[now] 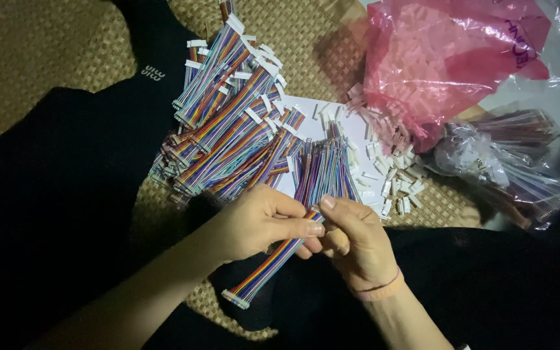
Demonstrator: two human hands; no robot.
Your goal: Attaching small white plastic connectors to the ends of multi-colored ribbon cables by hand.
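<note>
while both hands pinch it, ribbon cable hangs below grip.

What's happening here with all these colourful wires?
A person's left hand and right hand together pinch one rainbow ribbon cable, its white connector hanging toward them. Beyond lie a pile of finished cables, loose white connectors and a pink plastic bag.
</note>
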